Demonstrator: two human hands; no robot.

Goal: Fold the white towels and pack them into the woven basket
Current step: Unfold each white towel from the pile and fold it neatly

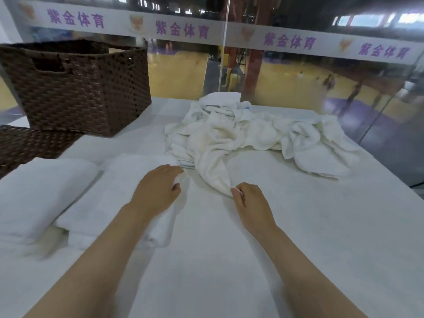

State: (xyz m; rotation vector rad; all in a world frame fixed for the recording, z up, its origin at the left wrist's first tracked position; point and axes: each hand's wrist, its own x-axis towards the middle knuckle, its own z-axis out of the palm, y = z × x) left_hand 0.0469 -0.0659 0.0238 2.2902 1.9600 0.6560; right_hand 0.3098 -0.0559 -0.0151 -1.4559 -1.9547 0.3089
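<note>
Two folded white towels are laid side by side at the near left of the white table. The far-left folded towel is cut off by the left edge of the view; the second folded towel lies just beside it, a narrow gap being seen between them at their far ends.

Left hand: rested on the right-hand edge of the second folded towel, fingers curled over its far right corner, a fold of cloth pinched between thumb and fingers.

Right hand: a trailing corner of the loose towel heap is pinched between thumb and fingertips, near the middle of the table.

Loose towel heap: crumpled, unfolded, spread across the far centre and far right of the table. One tongue of cloth is drawn out toward the near side, ending at the right hand. The right end of the heap is seen near the table's right edge. A smaller folded white piece is sited behind the heap at the far edge.

Woven basket: dark brown, rectangular, with a handle slot in its end wall, placed at the far left corner of the table, well apart from both hands. Its inside is not shown. A second dark woven piece is partly seen at the left edge, just in front of the basket.

Open room: bare table surface is shown across the near centre and near right, and between the basket and the heap.

Glass panel: set directly behind the far edge.
</note>
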